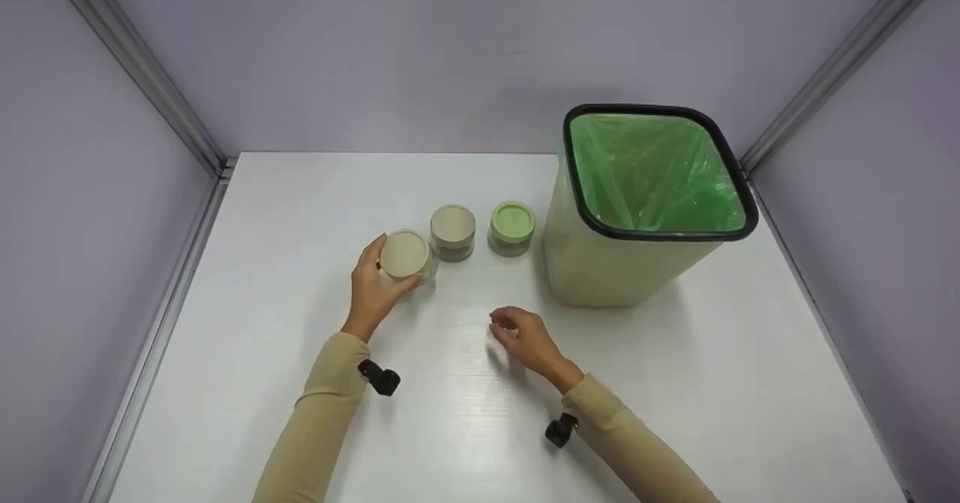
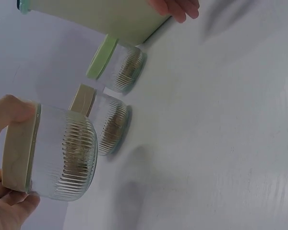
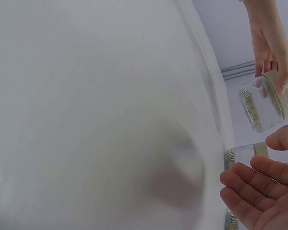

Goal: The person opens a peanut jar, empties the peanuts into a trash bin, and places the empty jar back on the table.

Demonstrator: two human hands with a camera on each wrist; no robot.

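While the left hand (image 1: 373,287) was curled round the leftmost glass jar (image 1: 406,257), held just off the white table (image 1: 300,210), its beige lid (image 2: 18,149) was seen in place. The right hand (image 1: 525,335) hung loosely curled, holding nothing. Two more lidded jars (image 1: 453,232) stood untouched beside the green-lined bin (image 1: 652,210) (apparently empty). No writing could be read.

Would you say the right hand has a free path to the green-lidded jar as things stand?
Probably yes: the right hand is open over bare table, and nothing lies between it and the green-lidded jar; the bin stands beside that path.
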